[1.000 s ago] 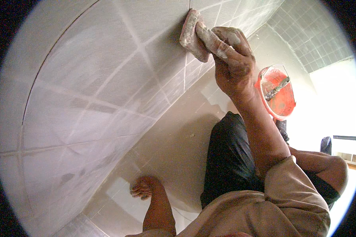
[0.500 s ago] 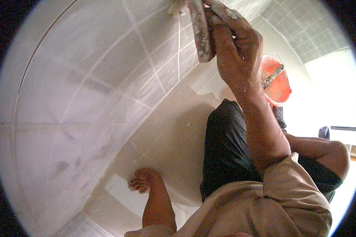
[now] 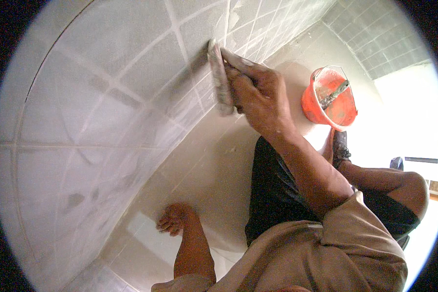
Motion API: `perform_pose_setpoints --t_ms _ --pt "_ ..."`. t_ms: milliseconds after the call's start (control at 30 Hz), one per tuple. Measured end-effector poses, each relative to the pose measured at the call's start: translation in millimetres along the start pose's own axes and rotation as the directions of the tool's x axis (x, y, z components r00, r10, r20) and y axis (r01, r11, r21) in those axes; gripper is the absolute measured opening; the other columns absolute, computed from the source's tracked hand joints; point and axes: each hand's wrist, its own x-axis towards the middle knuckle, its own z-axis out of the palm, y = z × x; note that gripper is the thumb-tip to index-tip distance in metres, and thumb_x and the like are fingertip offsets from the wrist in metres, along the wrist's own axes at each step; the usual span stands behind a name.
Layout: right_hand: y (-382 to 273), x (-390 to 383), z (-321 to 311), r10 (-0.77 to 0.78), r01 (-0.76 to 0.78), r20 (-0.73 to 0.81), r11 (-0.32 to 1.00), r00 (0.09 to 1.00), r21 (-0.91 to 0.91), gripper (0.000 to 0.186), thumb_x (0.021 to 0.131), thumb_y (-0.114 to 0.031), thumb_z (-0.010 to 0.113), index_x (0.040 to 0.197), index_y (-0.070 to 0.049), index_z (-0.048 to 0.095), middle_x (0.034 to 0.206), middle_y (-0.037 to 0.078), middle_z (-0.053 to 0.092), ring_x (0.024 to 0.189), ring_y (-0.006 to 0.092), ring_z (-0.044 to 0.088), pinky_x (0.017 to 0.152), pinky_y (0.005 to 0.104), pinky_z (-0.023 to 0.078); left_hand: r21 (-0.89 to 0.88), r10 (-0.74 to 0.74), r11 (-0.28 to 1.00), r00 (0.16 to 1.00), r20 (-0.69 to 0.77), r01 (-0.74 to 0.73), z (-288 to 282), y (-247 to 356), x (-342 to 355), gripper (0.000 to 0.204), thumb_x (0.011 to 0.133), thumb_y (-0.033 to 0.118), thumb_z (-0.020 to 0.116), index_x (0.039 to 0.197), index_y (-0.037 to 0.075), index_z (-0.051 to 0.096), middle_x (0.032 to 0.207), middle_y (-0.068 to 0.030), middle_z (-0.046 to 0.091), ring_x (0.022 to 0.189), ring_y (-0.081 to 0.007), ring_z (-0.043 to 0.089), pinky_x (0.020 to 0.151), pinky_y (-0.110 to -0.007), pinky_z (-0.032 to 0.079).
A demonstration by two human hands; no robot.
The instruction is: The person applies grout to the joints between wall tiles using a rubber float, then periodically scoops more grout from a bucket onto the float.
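Observation:
My right hand (image 3: 258, 92) grips a grout float (image 3: 221, 78), a flat pale tool smeared with grout. The float is held edge-on to my view, its face against or very close to the grey wall tiles (image 3: 151, 58). White grout fills many of the joints, and a hazy film lies over the tile faces. Lower down, my left hand (image 3: 176, 219) hangs low beside the base of the wall, above or on the pale floor. Its fingers are loosely bent and somewhat apart, with nothing visible in them; whether they touch the floor I cannot tell.
An orange bucket (image 3: 330, 100) with a wire handle stands ahead on the right, a grout-caked tool (image 3: 335, 95) leaning inside it. My bent legs in dark shorts (image 3: 277, 190) are beside the wall. Another tiled wall (image 3: 379, 34) rises at the far right.
My right hand has brought the float down and left along the wall, uncovering the upper tiles and more of the bucket. My left hand stays in nearly the same place.

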Motion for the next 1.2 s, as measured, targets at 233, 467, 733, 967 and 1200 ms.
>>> perform_pose_setpoints --t_ms 233,467,733,967,1200 --pt "-6 15 -27 0.305 -0.311 0.074 0.877 0.949 0.366 0.035 0.098 -0.02 0.052 0.122 0.003 0.063 0.07 0.0 0.058 0.056 0.0063 0.05 0.048 0.0243 0.04 -0.038 0.217 0.976 0.952 0.216 -0.214 -4 1 -19 0.059 0.103 0.041 0.027 0.154 0.012 0.022 0.161 -0.007 0.018 0.147 -0.0228 0.022 0.115 -0.055 0.018" --pt "6 45 -50 -0.406 0.37 -0.228 0.91 0.885 -0.187 0.029 0.099 -0.015 0.051 0.117 0.001 0.066 0.08 0.001 0.062 0.066 0.007 0.054 0.052 0.0221 0.041 -0.267 0.251 0.932 0.968 -0.017 -0.246 -21 -7 -58 0.059 0.102 0.043 0.032 0.152 0.014 0.026 0.16 -0.0056 0.022 0.147 -0.0214 0.023 0.116 -0.052 0.018" --pt "-11 41 -66 -0.032 0.053 -0.191 0.993 0.981 0.105 0.027 0.099 -0.017 0.052 0.114 0.0 0.068 0.071 -0.002 0.06 0.058 0.0053 0.051 0.051 0.0213 0.04 -0.647 0.39 0.674 0.915 -0.098 -0.357 -8 -55 -43 0.057 0.101 0.042 0.036 0.149 0.012 0.033 0.158 -0.01 0.027 0.143 -0.0219 0.031 0.113 -0.05 0.023" --pt "-28 30 -54 -0.015 0.014 -0.083 1.0 0.996 -0.011 0.023 0.096 -0.019 0.05 0.085 -0.001 0.059 0.066 0.016 0.06 0.057 0.0311 0.061 0.053 0.0414 0.048 -0.775 0.406 0.535 0.907 -0.113 -0.336 -19 -91 -59 0.055 0.101 0.041 0.04 0.146 0.01 0.04 0.155 -0.0138 0.032 0.14 -0.0224 0.037 0.111 -0.048 0.028" --pt "-29 17 -26 -0.284 0.28 -0.023 0.955 0.959 -0.101 0.024 0.08 -0.008 0.06 0.103 -0.004 0.064 0.074 0.015 0.057 0.071 0.0369 0.056 0.059 0.0434 0.047 -0.668 0.454 0.613 0.88 -0.14 -0.423 -4 -50 -28 0.051 0.101 0.039 0.04 0.142 0.009 0.042 0.152 -0.0148 0.034 0.138 -0.0246 0.038 0.109 -0.048 0.033"
